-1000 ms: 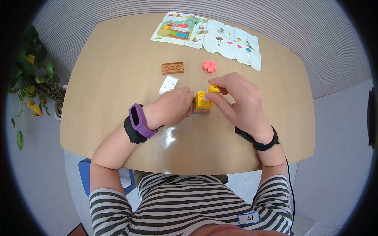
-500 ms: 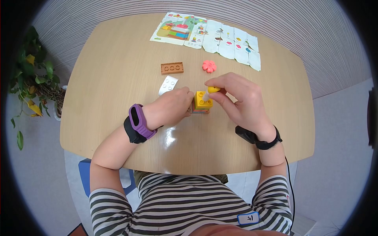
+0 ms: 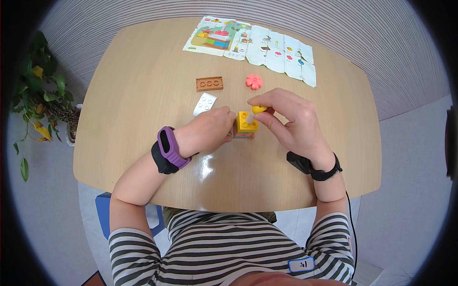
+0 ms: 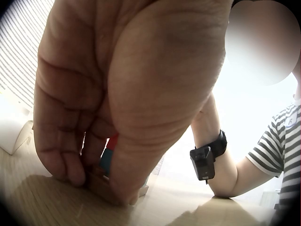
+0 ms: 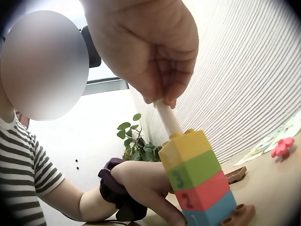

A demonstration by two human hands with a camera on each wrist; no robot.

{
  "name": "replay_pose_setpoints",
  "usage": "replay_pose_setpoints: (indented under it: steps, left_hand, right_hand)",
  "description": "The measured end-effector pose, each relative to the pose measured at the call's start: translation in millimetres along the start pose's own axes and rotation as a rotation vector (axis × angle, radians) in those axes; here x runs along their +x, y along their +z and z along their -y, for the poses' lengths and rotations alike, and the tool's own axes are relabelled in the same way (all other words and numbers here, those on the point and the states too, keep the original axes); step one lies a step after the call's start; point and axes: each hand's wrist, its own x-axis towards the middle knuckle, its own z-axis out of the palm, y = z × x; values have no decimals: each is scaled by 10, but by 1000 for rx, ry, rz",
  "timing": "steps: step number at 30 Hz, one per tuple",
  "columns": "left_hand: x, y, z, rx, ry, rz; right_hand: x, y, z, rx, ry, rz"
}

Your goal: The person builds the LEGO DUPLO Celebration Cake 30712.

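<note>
Standing roughly upright, the white stick (image 5: 170,121) tops the yellow brick (image 5: 189,151).

Worktop (image 3: 257,183): wood-grain surf., smooth, semi-gloss w/ bright glare. Stacked blocks (image 5: 203,189): plastic, smooth, satin sheen, printed nos. on sides. White stick (image 5: 169,120): smooth plastic, prob. satin. Yellow piece (image 3: 259,109): glossy plastic. White brick (image 3: 204,104), brown plate (image 3: 209,84) & pink flower (image 3: 254,81): all smooth moulded plastic. Leaflet (image 3: 257,44): thin paper, creased. Wall (image 3: 343,33): rough, ribbed, matt. Shirt (image 3: 229,243): soft cloth, matt. Purple band (image 3: 182,161): rubbery, approx. matt.
</note>
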Motion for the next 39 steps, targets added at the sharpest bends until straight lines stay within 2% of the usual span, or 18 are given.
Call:
replay_pose_setpoints:
  steps: [8,34,39]
  left_hand:
    - [1,-2,1,-6,-1,6]
    - [9,-17,-8,-16,-18,27]
    - [1,32,45,-24,-2,-13]
  right_hand:
    - [9,-53,-6,-5,0,55]
    - [-7,-1,-11,-4,18,66]
    - [-19,-3,-12,-2,22,93]
